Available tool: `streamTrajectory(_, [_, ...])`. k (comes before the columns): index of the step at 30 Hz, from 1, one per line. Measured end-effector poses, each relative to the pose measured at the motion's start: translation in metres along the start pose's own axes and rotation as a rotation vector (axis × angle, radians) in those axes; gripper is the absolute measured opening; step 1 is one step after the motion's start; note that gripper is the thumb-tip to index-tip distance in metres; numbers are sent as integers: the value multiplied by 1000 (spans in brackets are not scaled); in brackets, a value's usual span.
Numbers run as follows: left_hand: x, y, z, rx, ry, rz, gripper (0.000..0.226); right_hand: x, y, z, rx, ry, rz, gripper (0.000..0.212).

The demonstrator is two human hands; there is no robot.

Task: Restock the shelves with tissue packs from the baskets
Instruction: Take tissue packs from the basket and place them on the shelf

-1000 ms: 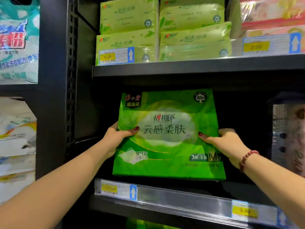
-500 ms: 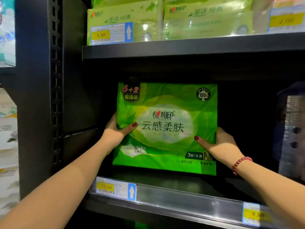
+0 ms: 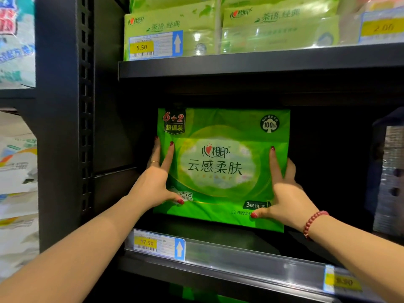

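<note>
1. Head view: a black metal shelving unit (image 3: 63,127) fills the frame, with a perforated upright on the left, an upper shelf (image 3: 262,62) and a lower shelf (image 3: 240,254) fronted by a clear plastic label rail.
2. Pale green tissue packs (image 3: 170,25) stand in a row on the upper shelf.
3. A bright green plastic-wrapped tissue pack (image 3: 225,171) stands upright in the dark bay between the two shelves, set back from the rail. Its printed face points at the camera, the lettering reads right way up, and the "6+2" badge sits at its top left corner. Its long axis runs sideways along the shelf. Whether its base touches the shelf I cannot tell.
4. Both bare forearms reach up and forward from the bottom corners.
5. Left hand (image 3: 153,184) holds the pack's left edge, with its fingers (image 3: 168,156) spread apart. Forefinger and thumb lie flat on the front, and another finger runs up the side.
6. Right hand (image 3: 286,197) holds the right edge the same way, with the other fingers wrapped behind it.
7. A yellow price tag (image 3: 146,242) reading 17.50 sits on the rail.
8. A red bead bracelet (image 3: 313,220) circles the right wrist.
9. A thin gold ring (image 3: 155,161) shows on a left finger.
</note>
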State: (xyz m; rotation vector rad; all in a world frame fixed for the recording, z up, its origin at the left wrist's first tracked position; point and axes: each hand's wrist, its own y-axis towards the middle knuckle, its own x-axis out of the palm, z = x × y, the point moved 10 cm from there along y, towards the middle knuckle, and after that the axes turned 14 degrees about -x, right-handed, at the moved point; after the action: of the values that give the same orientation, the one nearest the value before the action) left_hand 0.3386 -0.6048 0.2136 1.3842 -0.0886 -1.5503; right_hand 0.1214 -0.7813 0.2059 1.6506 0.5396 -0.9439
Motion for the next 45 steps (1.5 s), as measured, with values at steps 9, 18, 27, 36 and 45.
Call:
streamTrajectory(9, [4,6,-2,54,103,59,136,8,10,-10,-10,-66,-15,155])
streamTrajectory(18, [11,6,-2,89,109,3,117,16,22,11,27,73,-34,150])
streamTrajectory(27, [14,9,-6,67,138,14,115,19,21,13,27,56,-30,148])
streamTrajectory(36, [10,7,-4,62,87,1,111,-11,15,5,-54,-302,2,133])
streamTrajectory(45, [-16,-7,19,42,156,27,96,-33,4,-26,-252,-336,109,98])
